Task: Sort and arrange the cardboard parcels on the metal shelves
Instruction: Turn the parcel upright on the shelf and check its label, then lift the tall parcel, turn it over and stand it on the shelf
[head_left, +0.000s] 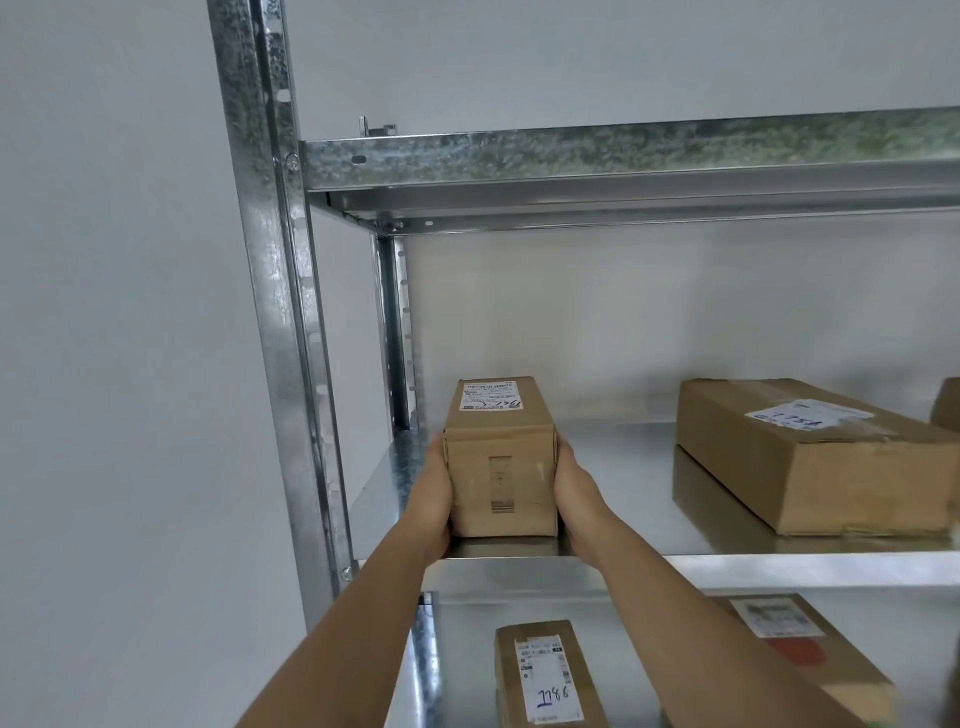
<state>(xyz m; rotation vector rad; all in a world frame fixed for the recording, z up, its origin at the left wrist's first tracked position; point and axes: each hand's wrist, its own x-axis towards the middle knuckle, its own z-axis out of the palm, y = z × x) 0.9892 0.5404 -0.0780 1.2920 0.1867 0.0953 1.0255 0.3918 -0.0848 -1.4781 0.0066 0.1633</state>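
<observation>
A narrow cardboard parcel (500, 467) with a white label on top stands at the left end of the middle metal shelf (623, 483), its near end at the shelf's front edge. My left hand (434, 493) holds its left side and my right hand (574, 483) holds its right side; the fingers are hidden behind the box. A larger flat parcel (810, 457) with a label marked 7758 lies to the right on the same shelf, apart from the held one.
The galvanised upright post (280, 312) stands just left of the parcel. An upper shelf beam (623, 150) crosses overhead. On the lower shelf lie a slim parcel (545, 675) labelled 7788 and a bigger parcel (800, 654). Another box edge (948, 410) shows far right.
</observation>
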